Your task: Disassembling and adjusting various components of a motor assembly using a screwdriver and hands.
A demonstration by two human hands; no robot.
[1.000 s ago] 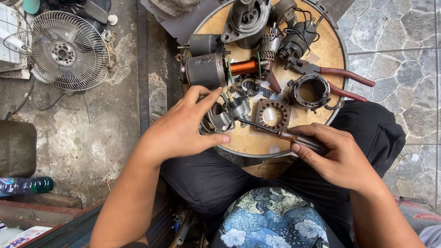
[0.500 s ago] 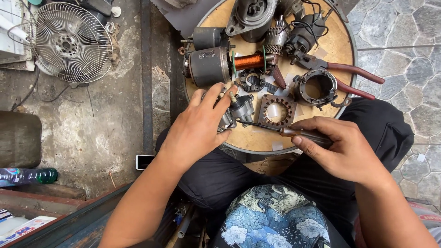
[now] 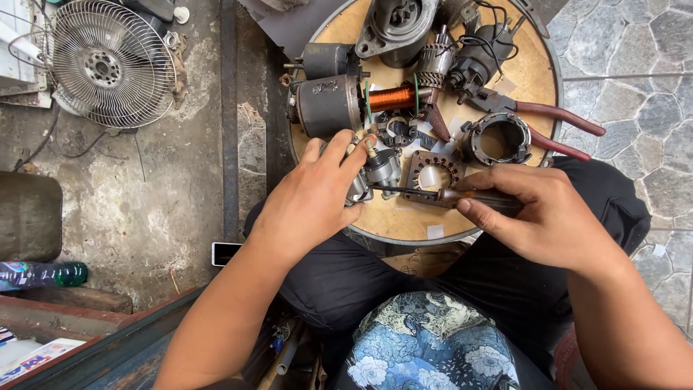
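My left hand (image 3: 317, 191) grips a small grey metal motor part (image 3: 381, 167) on the round wooden work board (image 3: 419, 220). My right hand (image 3: 538, 213) is closed around the dark handle of a screwdriver (image 3: 440, 195), whose shaft points left into that part. Just behind the tool lies a brown ring-shaped brush plate (image 3: 432, 170). A grey cylindrical motor housing (image 3: 328, 105) with a copper coil (image 3: 390, 97) sits beyond my left fingers.
Red-handled pliers (image 3: 556, 119), a dark ring housing (image 3: 498, 139) and several other motor parts crowd the board's far half. A fan grille (image 3: 112, 61) lies on the concrete at left, with a green bottle (image 3: 43, 274) and a phone (image 3: 225, 253) nearer me.
Both hands have drawn closer together over the metal part, and the screwdriver tip now meets it. The view has shifted slightly.
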